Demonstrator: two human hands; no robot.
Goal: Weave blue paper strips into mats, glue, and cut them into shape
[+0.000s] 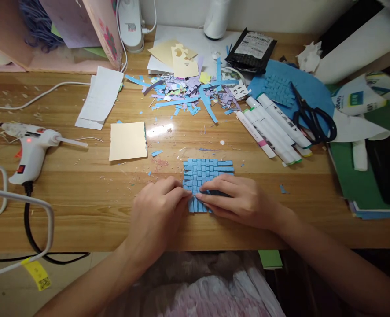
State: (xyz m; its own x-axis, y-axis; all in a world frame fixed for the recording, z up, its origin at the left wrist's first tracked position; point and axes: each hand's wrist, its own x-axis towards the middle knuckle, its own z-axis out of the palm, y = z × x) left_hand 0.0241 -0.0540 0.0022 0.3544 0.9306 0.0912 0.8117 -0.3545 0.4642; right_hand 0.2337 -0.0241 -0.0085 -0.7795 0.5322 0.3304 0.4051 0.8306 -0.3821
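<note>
Mat [200, 169]: woven of blue strips; laid flat on the worktop [92, 193] near its front edge, directly before the wearer, partly covered by both hands.
Left hand [160, 209]: fingertips drawn together in a pinch at the mat's lower left edge; exactly which strip is caught cannot be told.
Right hand [236, 200]: fingers stretched across the right half, tips set down close to the left hand's; thumb hidden, so whether anything is pinched cannot be told.
Lower strips [195, 206]: run lengthwise at the near edge, crossings less plain there than above; the step in hand is judged to be tucking or snugging a cross strip. Each is best passed over one, under the next, checked against the row above.
Tension: the finished rows are best pinned by flat fingers while the strip is eased across; paper is easily creased if tugged.
Strip ends [226, 163]: left uneven at upper right; a row could be slipped loose if dragged by these.
Glue gun [33, 147]: laid well to the left, red light showing; best treated as hot.
Scissors [314, 116]: rested beyond the markers [274, 132], well apart from the mat.
</note>
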